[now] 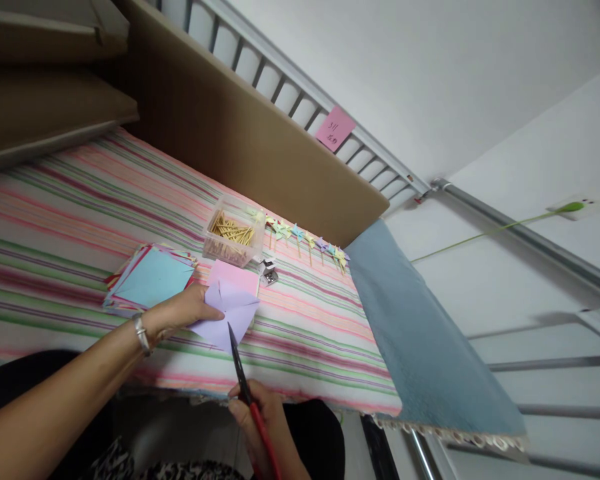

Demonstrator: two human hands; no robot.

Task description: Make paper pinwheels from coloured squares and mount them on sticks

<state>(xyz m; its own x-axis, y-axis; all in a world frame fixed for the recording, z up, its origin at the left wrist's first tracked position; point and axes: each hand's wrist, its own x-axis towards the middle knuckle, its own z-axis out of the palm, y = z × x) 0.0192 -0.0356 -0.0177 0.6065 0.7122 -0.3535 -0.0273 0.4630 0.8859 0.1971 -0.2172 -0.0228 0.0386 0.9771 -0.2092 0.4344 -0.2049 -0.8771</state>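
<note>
My left hand [180, 311] pinches a lilac square of paper [227, 313], partly cut or folded, just above the striped sheet. My right hand [260, 417] is wrapped round red-handled scissors [244, 380], whose dark blades point up into the lower edge of the lilac paper. A pink paper square [235, 275] lies under the lilac one. A stack of coloured paper squares [150, 279] with a light blue one on top sits just left of my left hand.
A clear plastic tub [233, 237] holds wooden sticks. A row of small paper pinwheels [307, 241] lies along a cardboard panel [260, 153]. A blue cloth [420, 333] drapes the right edge. A pink sticky note [335, 129] hangs on the metal rail.
</note>
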